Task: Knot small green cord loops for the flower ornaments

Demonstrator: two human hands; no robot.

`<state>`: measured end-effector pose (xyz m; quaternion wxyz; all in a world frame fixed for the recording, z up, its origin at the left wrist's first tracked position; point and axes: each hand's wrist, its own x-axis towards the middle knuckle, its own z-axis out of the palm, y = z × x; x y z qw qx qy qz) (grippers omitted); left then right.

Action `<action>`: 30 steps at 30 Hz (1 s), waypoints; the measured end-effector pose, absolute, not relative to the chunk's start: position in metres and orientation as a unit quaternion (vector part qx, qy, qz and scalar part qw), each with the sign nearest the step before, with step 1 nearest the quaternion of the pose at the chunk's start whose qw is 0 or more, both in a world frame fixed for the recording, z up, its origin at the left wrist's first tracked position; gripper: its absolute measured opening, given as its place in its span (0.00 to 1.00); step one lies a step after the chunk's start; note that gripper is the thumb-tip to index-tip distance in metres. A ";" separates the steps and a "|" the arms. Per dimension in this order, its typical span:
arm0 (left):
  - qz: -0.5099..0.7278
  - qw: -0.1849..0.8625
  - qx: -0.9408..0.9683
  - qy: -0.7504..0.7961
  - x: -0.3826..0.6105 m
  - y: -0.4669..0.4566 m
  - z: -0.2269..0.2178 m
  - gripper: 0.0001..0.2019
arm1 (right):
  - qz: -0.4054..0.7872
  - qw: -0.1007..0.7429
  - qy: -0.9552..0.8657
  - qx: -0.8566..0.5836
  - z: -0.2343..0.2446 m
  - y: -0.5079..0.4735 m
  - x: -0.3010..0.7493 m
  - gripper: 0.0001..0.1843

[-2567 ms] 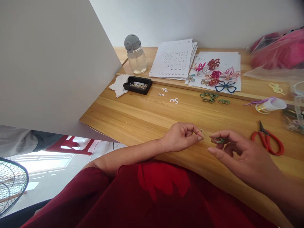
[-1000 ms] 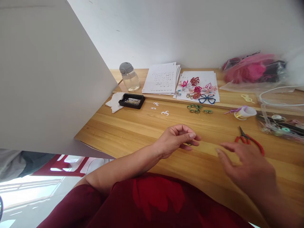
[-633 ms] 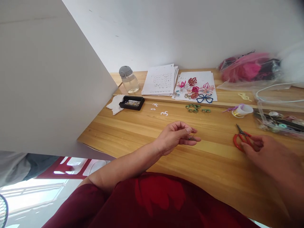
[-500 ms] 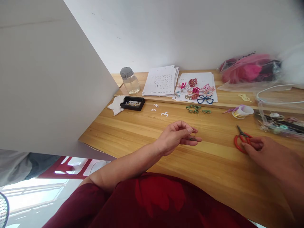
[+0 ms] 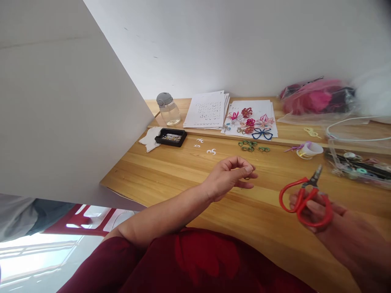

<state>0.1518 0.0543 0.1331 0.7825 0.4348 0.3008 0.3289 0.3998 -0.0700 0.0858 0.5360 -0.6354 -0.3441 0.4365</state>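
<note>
My right hand (image 5: 339, 219) grips a pair of scissors (image 5: 314, 217) by its red looped handles, raised off the table with the short metal blades pointing up and away. Over the middle of the table, my left hand (image 5: 227, 175) pinches a tiny dark piece (image 5: 247, 178) between thumb and fingers; its kind is too small to make out. Beyond the left hand lie several green curled loops (image 5: 249, 146) on the wood. Small white crescent-shaped pieces (image 5: 210, 151) rest to their left.
Along the back stand a water bottle (image 5: 169, 110), punched paper sheets (image 5: 204, 108) and colourful flower ornaments (image 5: 250, 122) on paper. A black tray (image 5: 171, 137) sits at left. At right are a thread spool (image 5: 310, 150), a clear box (image 5: 360, 167) and a plastic bag of pink material (image 5: 317, 99).
My right hand has lifted the scissors off the table and brought them left and nearer to me, turning them. My left hand has barely moved and keeps its pinch.
</note>
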 end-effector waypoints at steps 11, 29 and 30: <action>0.386 0.601 0.627 0.311 0.157 0.064 0.140 0.22 | 0.569 0.438 -0.361 -0.594 0.111 -0.092 0.352 0.29; 0.286 0.686 0.577 0.339 0.166 0.054 0.134 0.23 | 0.439 0.522 -0.359 -0.637 0.115 -0.086 0.336 0.25; 0.284 0.696 0.569 0.333 0.166 0.054 0.133 0.24 | 0.405 0.533 -0.351 -0.655 0.116 -0.082 0.338 0.24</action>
